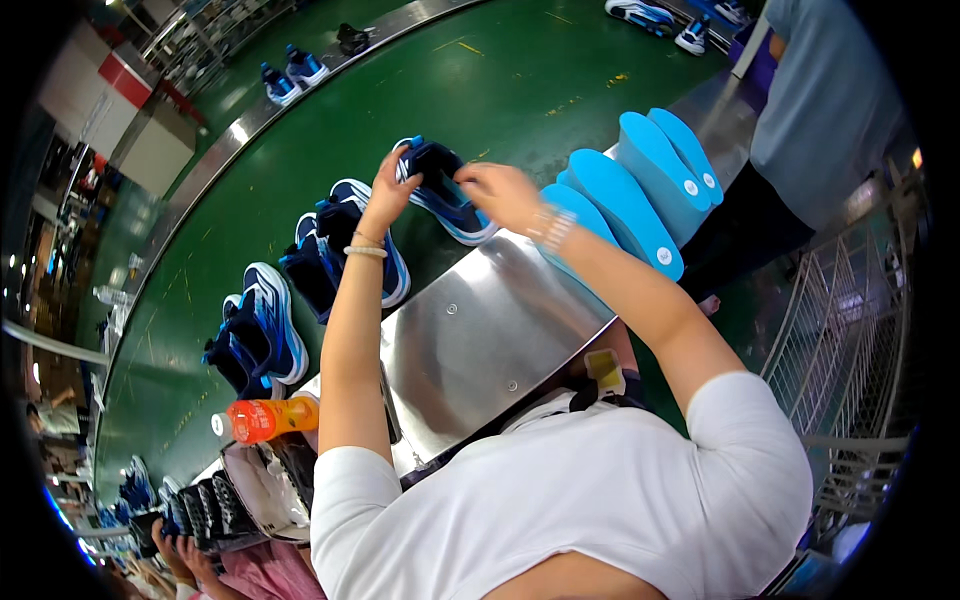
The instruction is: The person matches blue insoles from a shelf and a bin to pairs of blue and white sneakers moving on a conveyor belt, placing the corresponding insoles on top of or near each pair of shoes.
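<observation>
A dark blue and white sneaker (445, 190) lies on the green conveyor belt (300, 160), toe pointing right. My left hand (390, 187) grips its left end, at the collar. My right hand (503, 192) holds the shoe's upper from the right side. Both forearms reach forward over a bare steel shelf (480, 340). A stack of bright blue insoles (640, 195) leans on the shelf just right of my right wrist.
Two more pairs of blue sneakers (345, 250) (255, 335) sit on the belt to the left. An orange drink bottle (262, 418) lies by my left elbow. Another person in a grey shirt (825, 110) stands at right beside a wire rack (850, 330). Other hands (180, 560) work at lower left.
</observation>
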{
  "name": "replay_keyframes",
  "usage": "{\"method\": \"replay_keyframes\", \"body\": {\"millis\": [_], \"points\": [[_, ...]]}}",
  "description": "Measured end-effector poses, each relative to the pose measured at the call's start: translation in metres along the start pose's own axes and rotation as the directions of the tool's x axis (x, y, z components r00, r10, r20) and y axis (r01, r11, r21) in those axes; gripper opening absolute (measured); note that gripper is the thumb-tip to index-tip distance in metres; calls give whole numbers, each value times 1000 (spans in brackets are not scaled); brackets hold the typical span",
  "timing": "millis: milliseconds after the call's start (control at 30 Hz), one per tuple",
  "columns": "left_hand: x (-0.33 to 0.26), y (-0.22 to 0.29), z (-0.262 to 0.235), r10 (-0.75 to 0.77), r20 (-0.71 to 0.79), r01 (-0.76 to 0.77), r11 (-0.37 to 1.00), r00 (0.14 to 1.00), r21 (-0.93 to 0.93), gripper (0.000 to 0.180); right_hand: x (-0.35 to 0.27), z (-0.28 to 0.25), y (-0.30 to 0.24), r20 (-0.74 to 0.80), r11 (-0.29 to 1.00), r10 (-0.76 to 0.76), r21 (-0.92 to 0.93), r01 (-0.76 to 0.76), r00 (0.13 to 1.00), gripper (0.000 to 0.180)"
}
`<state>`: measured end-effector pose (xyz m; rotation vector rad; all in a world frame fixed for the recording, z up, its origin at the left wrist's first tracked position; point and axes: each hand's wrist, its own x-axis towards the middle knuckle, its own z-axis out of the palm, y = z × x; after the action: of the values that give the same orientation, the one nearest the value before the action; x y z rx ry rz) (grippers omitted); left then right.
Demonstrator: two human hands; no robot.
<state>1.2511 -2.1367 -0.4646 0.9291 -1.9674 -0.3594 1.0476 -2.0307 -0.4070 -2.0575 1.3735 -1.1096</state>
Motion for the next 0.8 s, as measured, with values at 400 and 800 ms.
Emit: {"method": "replay_keyframes", "body": {"millis": [400,800], "points": [[24,-86,126,-651,458,204,683,606,702,25,-139,-111,76,-100,727,51,-678,-106,994,46],[32,-178,128,-749,-87,252,109,657,962,43,-142,-111,68,-165,779,133,-593,-206,977,45]]}}
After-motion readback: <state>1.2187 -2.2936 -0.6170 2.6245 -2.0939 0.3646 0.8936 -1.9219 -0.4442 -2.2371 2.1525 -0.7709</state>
